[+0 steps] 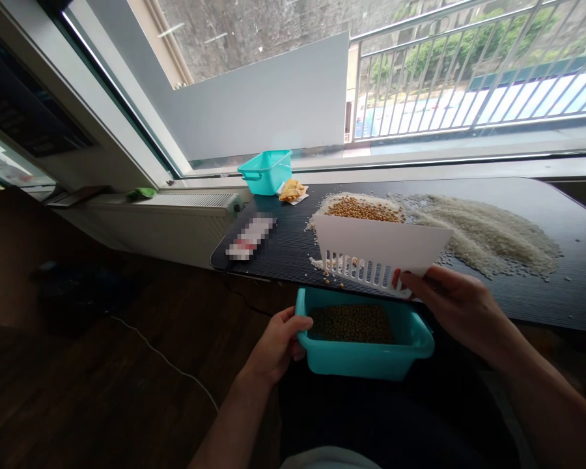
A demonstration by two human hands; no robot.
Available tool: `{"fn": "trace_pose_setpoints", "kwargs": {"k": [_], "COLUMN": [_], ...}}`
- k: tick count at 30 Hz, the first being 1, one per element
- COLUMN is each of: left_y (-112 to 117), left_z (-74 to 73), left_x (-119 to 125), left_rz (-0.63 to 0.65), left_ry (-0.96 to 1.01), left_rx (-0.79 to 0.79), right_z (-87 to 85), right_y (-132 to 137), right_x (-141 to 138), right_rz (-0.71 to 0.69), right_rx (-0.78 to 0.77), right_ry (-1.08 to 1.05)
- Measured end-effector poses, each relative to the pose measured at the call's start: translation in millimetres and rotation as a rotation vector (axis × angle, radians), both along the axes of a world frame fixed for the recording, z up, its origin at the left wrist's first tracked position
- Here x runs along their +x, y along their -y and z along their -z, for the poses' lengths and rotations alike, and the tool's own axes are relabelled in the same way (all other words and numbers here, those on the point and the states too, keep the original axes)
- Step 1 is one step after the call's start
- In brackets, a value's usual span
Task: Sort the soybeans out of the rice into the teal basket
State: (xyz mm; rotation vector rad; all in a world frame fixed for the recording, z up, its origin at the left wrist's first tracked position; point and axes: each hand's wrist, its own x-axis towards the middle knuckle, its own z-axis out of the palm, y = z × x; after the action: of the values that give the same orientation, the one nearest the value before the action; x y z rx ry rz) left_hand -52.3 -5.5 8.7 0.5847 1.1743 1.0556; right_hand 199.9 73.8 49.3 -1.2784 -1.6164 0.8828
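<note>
My left hand grips the left end of a teal plastic basin, thumb over its rim. Small round yellowish beans cover the basin's bottom, just below the table's front edge. In my right hand is a white plastic sheet with a row of slots along its lower edge, pinched at its right corner. The sheet stands on edge over the table, in front of a heap of golden beans mixed with white grains. Part of that heap is hidden behind the sheet.
A wide pile of white rice-like grains covers the right of the dark table. At the back left are another teal basin and a folded yellow cloth. A blurred flat object lies near the left edge. A radiator stands beyond.
</note>
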Motion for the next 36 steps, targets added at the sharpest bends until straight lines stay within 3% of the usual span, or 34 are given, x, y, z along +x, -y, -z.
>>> {"fn": "trace_pose_setpoints", "kwargs": {"k": [17,23,28,36], "left_y": [1.5,0.8,-0.5,1.0], "left_z": [-0.7,-2.6,-1.2,-1.2], "left_x": [-2.6,-2.1,-2.1,-3.3], "left_rz": [-0.008,-0.002,-0.009,-0.004], "left_ry": [-0.002,0.003,-0.002,-0.008], "left_rx": [-0.002,-0.001,-0.014,-0.009], "right_z": [0.9,0.9,6.6,11.3], "right_y": [2.0,17.9,26.1,15.1], "right_x": [-4.0,19.1,31.3,13.2], "right_rz": [-0.042,0.102,0.118,0.104], "right_rx": [-0.021,-0.053,-0.079,-0.100], "right_ry": [-0.009,-0.063,-0.006,-0.048]}}
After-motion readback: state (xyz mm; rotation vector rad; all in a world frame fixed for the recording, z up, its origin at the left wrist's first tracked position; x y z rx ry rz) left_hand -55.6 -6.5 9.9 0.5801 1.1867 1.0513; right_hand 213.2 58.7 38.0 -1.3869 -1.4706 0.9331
